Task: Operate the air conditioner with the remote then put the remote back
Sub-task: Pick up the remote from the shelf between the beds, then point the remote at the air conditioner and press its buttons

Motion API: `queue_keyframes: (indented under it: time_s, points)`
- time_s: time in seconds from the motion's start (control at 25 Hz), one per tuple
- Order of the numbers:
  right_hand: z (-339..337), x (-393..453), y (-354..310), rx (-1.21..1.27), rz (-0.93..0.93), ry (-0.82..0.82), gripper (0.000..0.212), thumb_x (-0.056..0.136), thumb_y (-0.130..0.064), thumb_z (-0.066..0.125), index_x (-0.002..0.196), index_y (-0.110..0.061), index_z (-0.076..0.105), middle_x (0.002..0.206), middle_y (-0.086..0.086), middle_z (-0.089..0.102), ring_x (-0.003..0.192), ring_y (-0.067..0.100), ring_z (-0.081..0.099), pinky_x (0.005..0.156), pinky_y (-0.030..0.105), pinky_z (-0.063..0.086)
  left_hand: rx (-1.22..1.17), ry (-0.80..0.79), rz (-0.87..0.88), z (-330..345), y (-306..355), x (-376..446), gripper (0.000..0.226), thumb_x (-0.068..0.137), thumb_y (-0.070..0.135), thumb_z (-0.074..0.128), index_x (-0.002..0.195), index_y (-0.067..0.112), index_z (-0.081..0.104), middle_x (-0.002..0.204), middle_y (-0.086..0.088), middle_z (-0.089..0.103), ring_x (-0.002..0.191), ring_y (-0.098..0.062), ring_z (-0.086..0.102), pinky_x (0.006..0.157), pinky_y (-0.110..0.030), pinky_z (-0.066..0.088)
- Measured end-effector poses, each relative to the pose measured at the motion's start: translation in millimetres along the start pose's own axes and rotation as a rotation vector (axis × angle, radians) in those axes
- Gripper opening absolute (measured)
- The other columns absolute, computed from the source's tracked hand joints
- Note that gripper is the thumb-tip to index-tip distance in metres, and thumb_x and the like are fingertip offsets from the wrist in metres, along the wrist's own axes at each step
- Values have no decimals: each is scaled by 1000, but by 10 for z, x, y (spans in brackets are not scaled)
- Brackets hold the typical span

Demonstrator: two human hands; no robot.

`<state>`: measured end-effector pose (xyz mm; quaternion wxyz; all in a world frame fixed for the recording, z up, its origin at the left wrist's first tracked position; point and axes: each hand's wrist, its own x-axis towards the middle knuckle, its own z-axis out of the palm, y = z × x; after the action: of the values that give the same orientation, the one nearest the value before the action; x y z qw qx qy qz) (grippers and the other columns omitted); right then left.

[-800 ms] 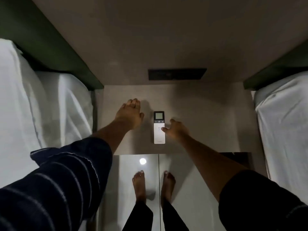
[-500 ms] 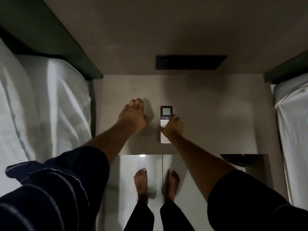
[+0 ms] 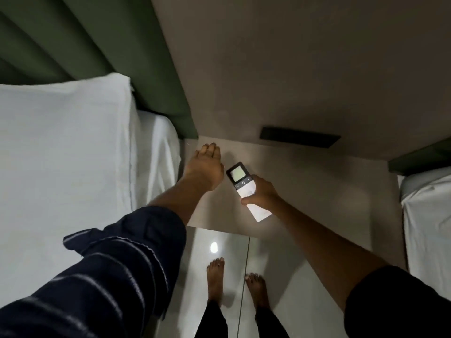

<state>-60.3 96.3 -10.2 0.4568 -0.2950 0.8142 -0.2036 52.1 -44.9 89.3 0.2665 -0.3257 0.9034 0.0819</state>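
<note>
Remote (image 3: 244, 186), white with dark screen end, gripped in right hand (image 3: 262, 193).

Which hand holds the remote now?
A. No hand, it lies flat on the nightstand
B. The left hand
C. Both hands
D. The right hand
D: the right hand wraps the remote, while the left hand rests flat on the nightstand.
</note>
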Motion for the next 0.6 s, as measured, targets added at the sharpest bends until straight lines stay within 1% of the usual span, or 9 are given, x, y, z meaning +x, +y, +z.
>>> queue_keyframes:
  time_s: [0.08, 0.12, 0.2, 0.24, 0.28, 0.32, 0.4, 0.48, 0.6]
  points:
    - [-127, -239, -451, 17, -126, -59, 58, 57, -13, 81, 111, -21, 60, 95, -1, 67, 80, 20, 64, 64, 22, 49, 35, 55, -52, -365, -218, -381, 61, 101, 29, 25, 154, 2, 11, 163, -12, 12, 151, -26, 13, 121, -39, 13]
    - [-182, -393, -670, 74, -159, -108, 53, 59, -9, 79, 108, -18, 61, 92, 2, 69, 75, 23, 66, 63, 24, 54, 43, 81, -81, -577, -335, -614, 61, 101, 29, 26, 154, 2, 13, 163, -13, 14, 151, -26, 14, 121, -38, 14]
    - [-267, -823, -1201, 207, -202, -232, 40, 69, -5, 76, 106, -11, 62, 82, 12, 69, 66, 30, 66, 65, 39, 59, 48, 161, -176, -1080, -639, -1195, 61, 101, 29, 27, 154, 2, 16, 162, -14, 17, 150, -27, 17, 120, -38, 17]
    - [-299, -984, -1441, 259, -216, -282, 31, 77, -7, 74, 105, -8, 61, 79, 15, 68, 63, 31, 65, 64, 43, 59, 56, 193, -209, -1340, -794, -1419, 60, 100, 29, 28, 152, 1, 19, 161, -15, 20, 149, -28, 20, 119, -39, 20]
    - [-306, -1192, -1712, 279, -248, -332, 22, 84, -10, 69, 104, -7, 59, 77, 16, 66, 61, 30, 63, 61, 42, 58, 47, 218, -259, -1608, -964, -1725, 59, 100, 29, 30, 151, 0, 23, 159, -17, 24, 147, -30, 24, 117, -40, 23]
    - [-297, -1420, -1972, 286, -292, -383, 16, 89, -11, 64, 103, -7, 58, 76, 15, 64, 58, 29, 63, 56, 37, 57, 38, 235, -306, -1873, -1108, -2071, 58, 100, 29, 31, 149, 0, 26, 157, -18, 28, 145, -31, 27, 116, -41, 25]
    - [-234, -1884, -2520, 288, -379, -459, 7, 93, -11, 56, 100, -9, 57, 75, 13, 62, 52, 22, 65, 47, 30, 56, 47, 323, -422, -2289, -1430, -2781, 58, 99, 30, 31, 148, 0, 28, 156, -18, 29, 144, -31, 27, 116, -43, 25]
    - [-123, -2358, -3069, 273, -452, -550, 7, 93, -11, 53, 98, -8, 57, 77, 14, 62, 53, 24, 66, 49, 30, 55, 48, 390, -547, -2614, -1722, -3574, 59, 100, 32, 29, 149, 0, 26, 158, -17, 27, 146, -30, 25, 117, -43, 24]
    - [162, -3162, -3829, 169, -598, -684, 15, 93, -13, 52, 104, -4, 54, 82, 21, 61, 64, 33, 64, 58, 37, 54, 118, 401, -748, -2748, -1963, -4836, 60, 100, 33, 28, 150, 1, 25, 158, -16, 26, 146, -30, 25, 118, -42, 23]
